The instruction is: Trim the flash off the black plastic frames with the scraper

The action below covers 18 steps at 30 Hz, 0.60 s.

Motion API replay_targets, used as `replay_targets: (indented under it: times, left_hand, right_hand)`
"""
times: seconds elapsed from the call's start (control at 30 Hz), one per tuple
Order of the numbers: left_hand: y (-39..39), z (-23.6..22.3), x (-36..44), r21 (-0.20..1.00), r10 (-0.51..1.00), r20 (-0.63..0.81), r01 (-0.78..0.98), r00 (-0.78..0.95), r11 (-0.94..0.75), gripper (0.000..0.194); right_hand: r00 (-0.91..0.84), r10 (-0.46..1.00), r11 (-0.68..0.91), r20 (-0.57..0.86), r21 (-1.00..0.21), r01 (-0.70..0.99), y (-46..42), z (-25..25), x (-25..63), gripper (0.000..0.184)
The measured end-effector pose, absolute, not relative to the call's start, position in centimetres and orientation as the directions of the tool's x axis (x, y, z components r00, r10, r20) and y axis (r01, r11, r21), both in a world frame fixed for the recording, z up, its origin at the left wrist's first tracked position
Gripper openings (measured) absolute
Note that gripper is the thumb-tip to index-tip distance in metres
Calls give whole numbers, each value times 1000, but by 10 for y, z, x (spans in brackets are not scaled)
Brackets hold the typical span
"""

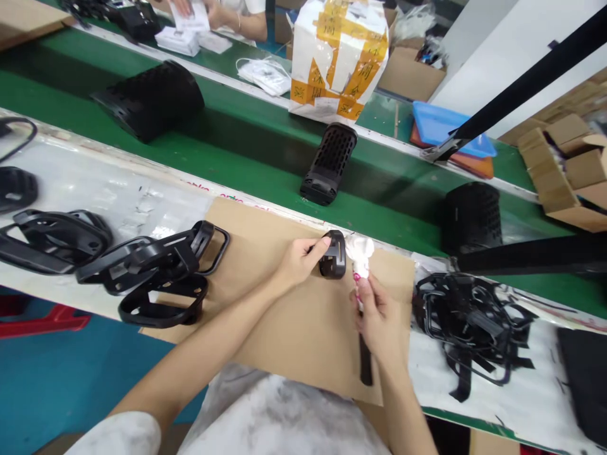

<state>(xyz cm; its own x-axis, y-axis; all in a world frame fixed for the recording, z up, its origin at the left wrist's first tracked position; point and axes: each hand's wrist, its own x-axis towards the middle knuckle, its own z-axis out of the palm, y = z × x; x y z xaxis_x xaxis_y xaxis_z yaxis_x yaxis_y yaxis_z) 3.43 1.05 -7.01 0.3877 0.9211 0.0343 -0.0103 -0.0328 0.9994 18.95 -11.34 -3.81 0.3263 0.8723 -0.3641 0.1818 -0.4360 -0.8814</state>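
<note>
Clock positions are taken from the middle of the cardboard sheet point(284, 341) on the bench. The left hand point(298, 260) is closed in a pinch on a small black bracket point(334, 256), thumb on its near face. The bracket is at one o'clock, near the sheet's far edge. The right hand point(379, 313) grips a hand tool point(365, 363) with a white, lumpy head and a dark handle (pink marks show by the fingers). The tool's head is just beside the bracket, at the bracket's three o'clock; whether the two touch cannot be told.

At nine o'clock, black frames point(164, 300) lie in a loose heap, some overlapping the sheet. At three o'clock is a tangle of black straps point(469, 322). On the green belt point(246, 158), one perforated black case point(329, 164) lies at twelve o'clock, with a larger black case point(152, 98) at eleven. Beyond the belt, a taped white box point(303, 63) stands at twelve o'clock and a blue tray point(448, 126) rests at one. Far off at eleven, a co-worker's hands point(183, 7) handle white papers point(195, 19).
</note>
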Motion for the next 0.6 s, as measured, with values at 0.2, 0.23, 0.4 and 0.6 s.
replay_targets:
  times: [0.2, 0.23, 0.4, 0.6]
  left_hand:
    - [16, -71, 35, 985, 937, -36, -149, 347, 93, 63]
    - [19, -70, 34, 962, 936, -80, -219, 344, 163, 65]
    - [30, -56, 19, 633, 812, -209, -558, 545, 537, 69]
    - [31, -46, 10, 520, 729, -168, -569, 663, 637, 58]
  right_hand:
    - [178, 875, -480, -450, -854, 202, -114, -41, 193, 65]
    - [237, 870, -476, -431, -860, 182, -115, -39, 197, 68]
    - [407, 844, -468, -350, -851, 238, -127, -35, 212, 75]
    - [398, 825, -521, -402, -812, 261, -137, -41, 211, 78]
